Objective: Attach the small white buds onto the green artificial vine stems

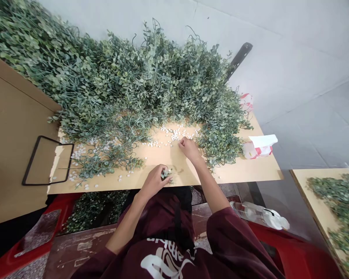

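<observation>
My left hand (157, 177) is closed around a small artificial leaf sprig (166, 174), low over the front edge of the wooden table (180, 170). Further forward and to the right, the fingers of my right hand (189, 148) are pinched together beside a scatter of small white plastic pieces (176, 133). Whatever sits between those fingertips is too small to make out. A large heap of artificial green foliage (151, 81) lies behind both hands, and a looser bunch (101, 162) of stems lies to the left among more white pieces.
A cardboard box (14, 128) and a black wire frame (48, 161) stand at the left. A tissue pack (257, 149) lies at the table's right end. A plastic bottle (258, 215) and red stools (291, 248) are below. Another foliage-covered table (317, 201) stands at far right.
</observation>
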A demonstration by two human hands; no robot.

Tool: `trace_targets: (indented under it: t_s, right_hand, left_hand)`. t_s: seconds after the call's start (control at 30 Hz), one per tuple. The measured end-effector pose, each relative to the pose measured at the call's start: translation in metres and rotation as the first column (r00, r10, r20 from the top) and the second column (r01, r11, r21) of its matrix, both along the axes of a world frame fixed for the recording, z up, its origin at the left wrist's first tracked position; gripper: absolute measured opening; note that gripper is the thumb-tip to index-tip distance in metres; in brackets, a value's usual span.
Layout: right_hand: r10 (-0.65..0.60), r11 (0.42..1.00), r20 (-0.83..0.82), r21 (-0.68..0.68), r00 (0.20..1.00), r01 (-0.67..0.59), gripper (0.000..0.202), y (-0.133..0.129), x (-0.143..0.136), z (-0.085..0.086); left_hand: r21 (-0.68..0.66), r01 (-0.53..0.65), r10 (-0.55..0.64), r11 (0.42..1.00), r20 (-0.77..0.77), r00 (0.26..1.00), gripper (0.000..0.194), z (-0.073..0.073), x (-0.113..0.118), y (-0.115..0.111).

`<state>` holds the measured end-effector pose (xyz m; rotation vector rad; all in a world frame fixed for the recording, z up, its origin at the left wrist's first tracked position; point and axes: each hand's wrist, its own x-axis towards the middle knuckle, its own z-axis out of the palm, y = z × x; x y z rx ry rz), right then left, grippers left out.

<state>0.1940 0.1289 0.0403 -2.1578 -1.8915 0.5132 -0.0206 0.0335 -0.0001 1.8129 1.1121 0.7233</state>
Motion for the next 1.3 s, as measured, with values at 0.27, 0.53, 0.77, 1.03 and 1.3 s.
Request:
trace_targets:
  t_s: [0.27, 0.53, 0.77, 1.03, 1.3]
  right_hand:
    - [-0.022, 1.0, -0.323, 0.005, 0.946, 0.025, 0.011, -0.014, 0.02, 0.004]
    - [-0.1, 0.981, -0.923, -0.153, 0.371, -0.115, 0.028, -0.068, -0.005, -0.007]
    - [-0.203, 0.979, -0.979, -0.203, 0.005, -0.031, 0.028, -0.101, -0.035, -0.025]
    - [-0.26, 0.965, -0.959, -0.26, -0.115, -0.019, 0.028, -0.105, -0.05, -0.031]
    - [-0.248, 0.969, -0.967, -0.246, -0.063, -0.028, 0.028, -0.108, -0.053, -0.032]
  left_hand:
    - [0.0, 0.079, -0.078, 0.997, 0.167, 0.983, 0.04, -0.008, -0.005, 0.004]
    - [-0.023, 0.092, -0.08, 0.996, 0.319, 0.945, 0.035, -0.001, -0.011, 0.008]
    - [-0.065, 0.016, 0.008, 0.998, 0.351, 0.936, 0.03, -0.004, -0.014, 0.01]
    - [-0.05, -0.077, 0.089, 0.996, 0.324, 0.942, 0.024, -0.007, -0.013, 0.008]
    - [-0.126, -0.081, 0.117, 0.989, 0.315, 0.942, 0.029, 0.002, -0.012, 0.007]
